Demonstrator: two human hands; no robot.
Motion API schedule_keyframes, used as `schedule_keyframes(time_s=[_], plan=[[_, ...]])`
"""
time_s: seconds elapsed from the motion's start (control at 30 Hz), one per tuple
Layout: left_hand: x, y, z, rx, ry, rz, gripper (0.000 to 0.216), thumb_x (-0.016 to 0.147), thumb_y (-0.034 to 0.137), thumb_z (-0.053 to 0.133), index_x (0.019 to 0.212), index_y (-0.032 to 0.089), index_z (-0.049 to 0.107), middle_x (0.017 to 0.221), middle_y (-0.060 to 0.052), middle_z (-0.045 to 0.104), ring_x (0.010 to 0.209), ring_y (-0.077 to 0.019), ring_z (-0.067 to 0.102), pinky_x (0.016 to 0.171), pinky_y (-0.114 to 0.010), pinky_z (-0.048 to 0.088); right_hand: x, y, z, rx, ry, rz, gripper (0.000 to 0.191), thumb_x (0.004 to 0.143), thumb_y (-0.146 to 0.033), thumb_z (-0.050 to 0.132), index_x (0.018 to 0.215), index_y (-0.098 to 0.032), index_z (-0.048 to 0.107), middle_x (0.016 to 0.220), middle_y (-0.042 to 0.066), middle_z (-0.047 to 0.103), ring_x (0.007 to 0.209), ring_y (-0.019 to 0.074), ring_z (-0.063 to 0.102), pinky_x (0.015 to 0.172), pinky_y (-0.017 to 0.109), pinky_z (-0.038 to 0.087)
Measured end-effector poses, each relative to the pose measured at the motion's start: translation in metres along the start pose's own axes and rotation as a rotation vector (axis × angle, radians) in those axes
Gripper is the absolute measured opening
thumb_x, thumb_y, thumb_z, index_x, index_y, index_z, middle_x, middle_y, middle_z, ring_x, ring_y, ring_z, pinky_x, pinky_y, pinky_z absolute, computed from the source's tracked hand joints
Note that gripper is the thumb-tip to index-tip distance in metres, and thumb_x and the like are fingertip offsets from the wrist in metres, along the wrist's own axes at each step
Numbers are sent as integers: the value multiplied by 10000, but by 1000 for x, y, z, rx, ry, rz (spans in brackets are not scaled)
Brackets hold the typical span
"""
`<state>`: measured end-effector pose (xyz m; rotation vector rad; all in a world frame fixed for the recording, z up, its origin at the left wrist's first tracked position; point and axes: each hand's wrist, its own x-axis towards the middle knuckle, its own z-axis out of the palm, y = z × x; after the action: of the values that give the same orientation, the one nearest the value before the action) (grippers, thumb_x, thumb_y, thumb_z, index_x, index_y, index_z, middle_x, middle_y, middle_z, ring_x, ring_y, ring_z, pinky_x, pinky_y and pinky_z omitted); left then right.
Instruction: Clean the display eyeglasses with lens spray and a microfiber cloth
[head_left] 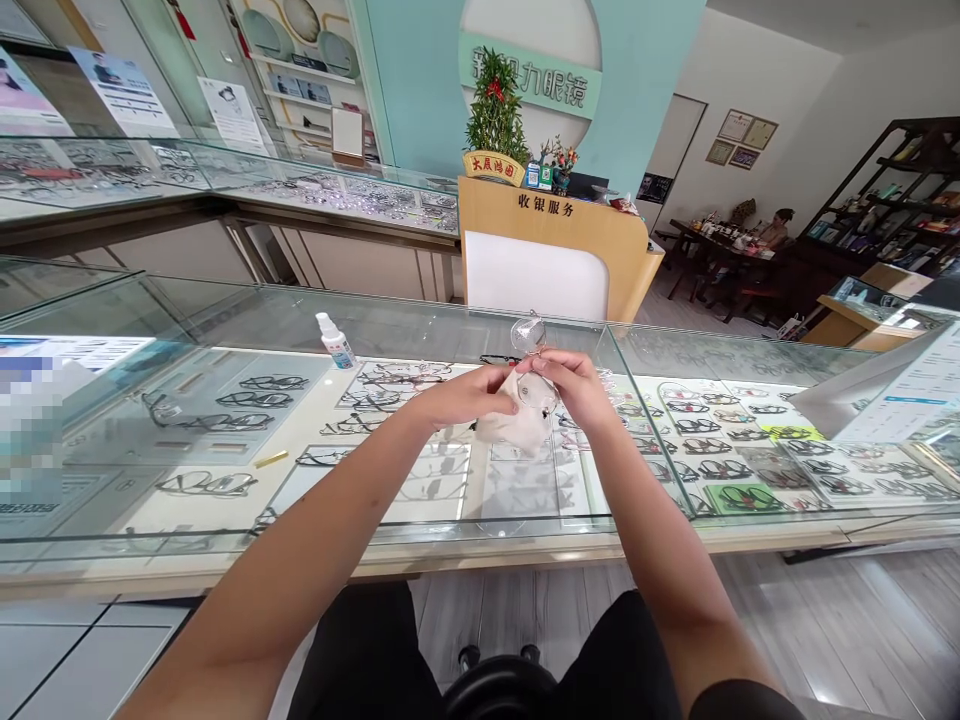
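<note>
Above the glass counter, my right hand pinches a pair of thin-framed eyeglasses near the middle of the frame. One round lens points away from me and the other hangs toward me. My left hand is closed on a white cleaning cloth, which drapes down beside and behind the nearer lens. Both hands nearly touch at the glasses. The left fingertips are partly hidden by the cloth. A white spray bottle with a blue label stands on the counter, to the left of my hands.
Under the glass of the display counter lie many eyeglass frames. A large leaflet stand rises at the right. Beyond are a wooden cashier desk with a plant, and a person at a far table.
</note>
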<state>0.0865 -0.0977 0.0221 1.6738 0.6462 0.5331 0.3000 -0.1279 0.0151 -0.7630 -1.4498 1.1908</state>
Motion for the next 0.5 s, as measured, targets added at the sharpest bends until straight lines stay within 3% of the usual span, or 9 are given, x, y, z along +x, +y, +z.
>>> schedule_keyframes(time_s=[0.13,0.27,0.37,0.5], plan=[[-1,-1,1,-53,20,-14,462,668,264,804,1114,197,706,980,-12,717,903,-210,670,741,-283,529,1,3,-2,4,11,-23,260,891,-532,832,886,-282,903,914,24,747,828,198,616,771,336,482],[0,-4,2,-4,-41,-62,354,746,417,885,945,182,712,865,-14,698,804,-201,662,715,-299,504,1,3,-1,-26,-38,-57,232,922,-501,808,899,-294,910,946,34,764,937,223,652,887,365,502],[2,-7,2,5,-53,-85,352,753,473,893,845,175,729,815,-17,704,773,-201,653,721,-308,487,2,0,-1,-1,22,-81,213,897,-484,816,859,-295,906,1005,47,784,1014,245,670,898,370,511],[3,-11,-4,-86,156,-74,362,701,463,910,892,184,780,926,-26,775,889,-216,684,805,-304,496,4,-3,-3,67,167,-119,187,881,-433,799,808,-290,896,1012,52,779,1038,235,662,839,340,494]])
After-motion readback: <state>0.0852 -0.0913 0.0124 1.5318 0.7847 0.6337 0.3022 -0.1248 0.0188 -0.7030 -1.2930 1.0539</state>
